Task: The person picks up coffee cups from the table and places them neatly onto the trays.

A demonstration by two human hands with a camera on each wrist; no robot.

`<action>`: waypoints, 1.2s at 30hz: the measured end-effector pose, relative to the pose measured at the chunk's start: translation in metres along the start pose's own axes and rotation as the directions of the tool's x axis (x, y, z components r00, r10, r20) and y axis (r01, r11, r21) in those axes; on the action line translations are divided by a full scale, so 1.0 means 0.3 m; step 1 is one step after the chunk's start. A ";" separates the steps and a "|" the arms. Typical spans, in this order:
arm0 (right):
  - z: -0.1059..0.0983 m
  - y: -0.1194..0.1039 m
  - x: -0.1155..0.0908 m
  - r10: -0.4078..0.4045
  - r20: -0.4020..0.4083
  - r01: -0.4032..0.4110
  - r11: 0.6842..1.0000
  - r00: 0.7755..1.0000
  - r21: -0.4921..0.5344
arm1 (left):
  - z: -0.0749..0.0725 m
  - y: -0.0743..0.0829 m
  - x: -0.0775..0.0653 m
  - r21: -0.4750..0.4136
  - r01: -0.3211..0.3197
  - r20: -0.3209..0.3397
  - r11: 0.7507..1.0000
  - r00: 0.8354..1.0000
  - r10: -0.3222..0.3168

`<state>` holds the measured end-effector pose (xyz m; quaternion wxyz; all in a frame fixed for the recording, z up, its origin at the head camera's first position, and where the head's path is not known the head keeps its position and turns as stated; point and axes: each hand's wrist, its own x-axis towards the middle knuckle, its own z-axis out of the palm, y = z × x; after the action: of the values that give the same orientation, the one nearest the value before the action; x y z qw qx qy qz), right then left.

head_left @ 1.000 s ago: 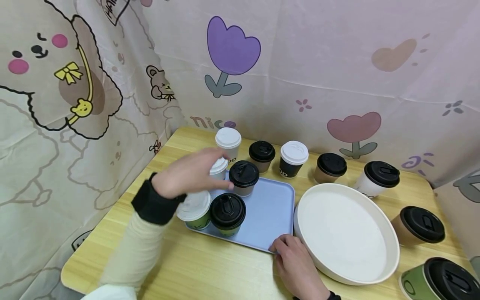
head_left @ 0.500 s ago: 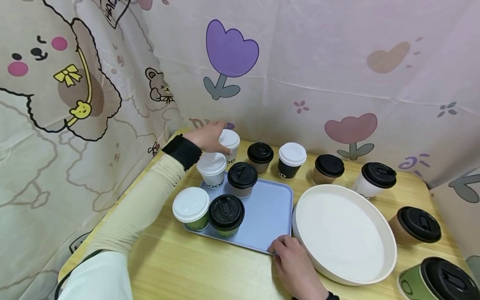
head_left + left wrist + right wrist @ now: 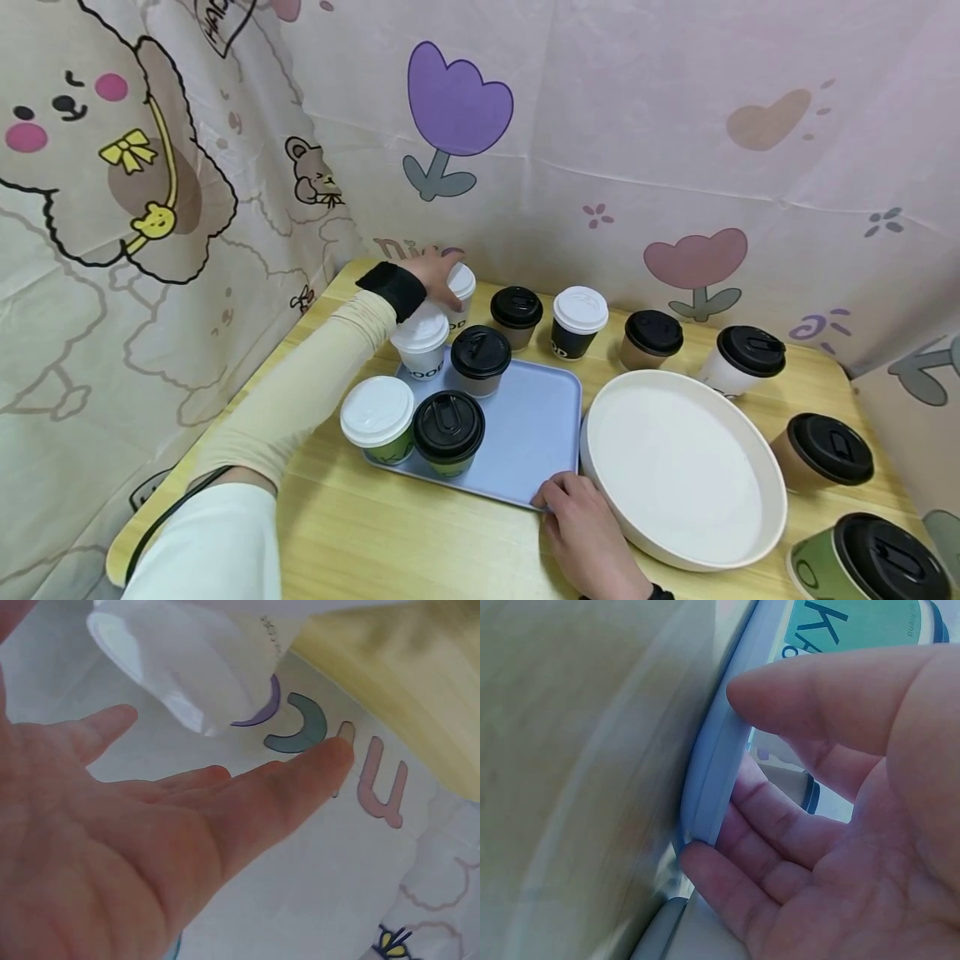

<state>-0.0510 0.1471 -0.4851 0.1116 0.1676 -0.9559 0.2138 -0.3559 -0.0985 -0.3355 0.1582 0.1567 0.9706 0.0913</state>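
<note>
My left hand (image 3: 433,277) is at the back-left white-lidded paper cup (image 3: 462,287), thumb and fingers spread on either side of its lid. In the left wrist view the fingers are extended beside the white cup (image 3: 187,660), and firm contact cannot be made out. My right hand (image 3: 588,529) grips the near right corner of the blue tray (image 3: 528,429), its thumb on the rim (image 3: 727,742) in the right wrist view. On the tray stand a white cup (image 3: 422,337), a brown cup with black lid (image 3: 481,354), a green black-lidded cup (image 3: 448,427) and a green white-lidded cup (image 3: 377,412).
A round white basin (image 3: 682,467) stands right of the tray. Behind are a brown cup (image 3: 517,312), a black white-lidded cup (image 3: 579,317) and another brown cup (image 3: 652,336). A white black-lidded cup (image 3: 744,358), a brown cup (image 3: 825,450) and a green cup (image 3: 870,554) line the right side.
My left hand has moved away from the cups on the tray, back to the white-lidded cup at the rear left. My right hand has stayed on the tray corner.
</note>
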 end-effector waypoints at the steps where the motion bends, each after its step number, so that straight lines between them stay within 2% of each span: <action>1: 0.001 0.000 0.000 0.000 0.000 0.000 1.000 1.000 0.000 | 0.002 -0.002 0.007 0.001 0.009 0.007 1.000 1.000 -0.009; 4: 0.000 -0.001 0.000 0.003 0.006 -0.003 1.000 1.000 -0.002 | 0.004 -0.004 0.016 -0.001 0.030 0.029 1.000 0.999 -0.029; 9: -0.005 -0.007 0.001 0.008 0.018 -0.008 1.000 1.000 -0.003 | 0.005 0.001 0.010 -0.010 0.025 0.049 1.000 0.998 -0.024; 14: -0.006 -0.007 -0.001 0.006 0.012 -0.006 1.000 1.000 -0.003 | 0.019 -0.002 0.030 -0.001 0.013 0.028 1.000 1.000 -0.013; 18: -0.006 -0.006 -0.001 0.008 0.017 -0.008 1.000 1.000 -0.005 | 0.030 -0.005 0.046 0.018 0.021 0.013 1.000 1.000 -0.021; 21: -0.006 -0.006 -0.001 0.007 0.018 -0.007 1.000 1.000 -0.005 | 0.033 -0.008 0.052 0.001 0.032 0.010 0.999 0.999 -0.032; 28: -0.006 -0.006 -0.001 0.006 0.022 -0.006 1.000 1.000 -0.005 | 0.027 -0.005 0.039 -0.039 0.011 -0.003 0.999 1.000 -0.011; 36: -0.006 -0.006 0.001 0.013 0.030 -0.013 1.000 0.999 -0.001 | 0.018 0.008 0.006 -0.099 -0.027 -0.054 0.995 0.998 0.021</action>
<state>-0.0504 0.1464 -0.4826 0.0960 0.1646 -0.9586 0.2116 -0.3550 -0.0949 -0.3405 0.1392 0.1578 0.9667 0.1455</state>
